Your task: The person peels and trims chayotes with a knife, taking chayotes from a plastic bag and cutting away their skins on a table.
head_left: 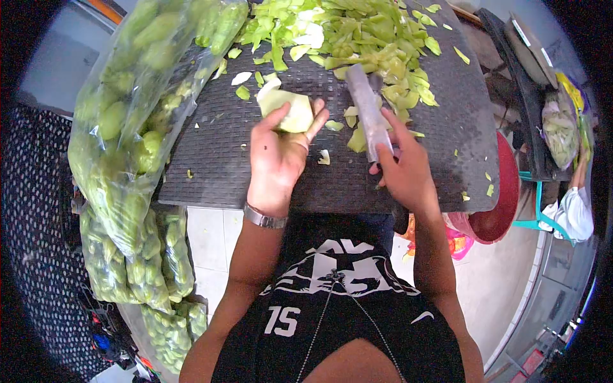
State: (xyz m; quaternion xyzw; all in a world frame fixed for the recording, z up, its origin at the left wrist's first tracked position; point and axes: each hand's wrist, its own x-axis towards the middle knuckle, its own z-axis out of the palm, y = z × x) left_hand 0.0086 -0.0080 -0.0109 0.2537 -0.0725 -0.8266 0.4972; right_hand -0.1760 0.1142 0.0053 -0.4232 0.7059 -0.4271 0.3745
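Note:
My left hand (278,150), with a metal watch at the wrist, holds a peeled pale green fruit (295,112) just above the near part of the dark woven-textured table (230,169). Its fingers are wrapped around the sides of the fruit, which looks like a green mango, though I cannot be sure. In my right hand (405,163) is a broad, whitish knife (368,108), blurred, pointing away from me and apart from the fruit. Beyond both hands lies a large heap of green peelings (357,35), with loose scraps scattered around it.
A big clear plastic bag of green fruit (121,121) leans over the table's left side. More filled bags (128,262) stand below it on the floor. To the right are a red tub (501,198), a teal stool (527,210) and part of another person's arm (580,171).

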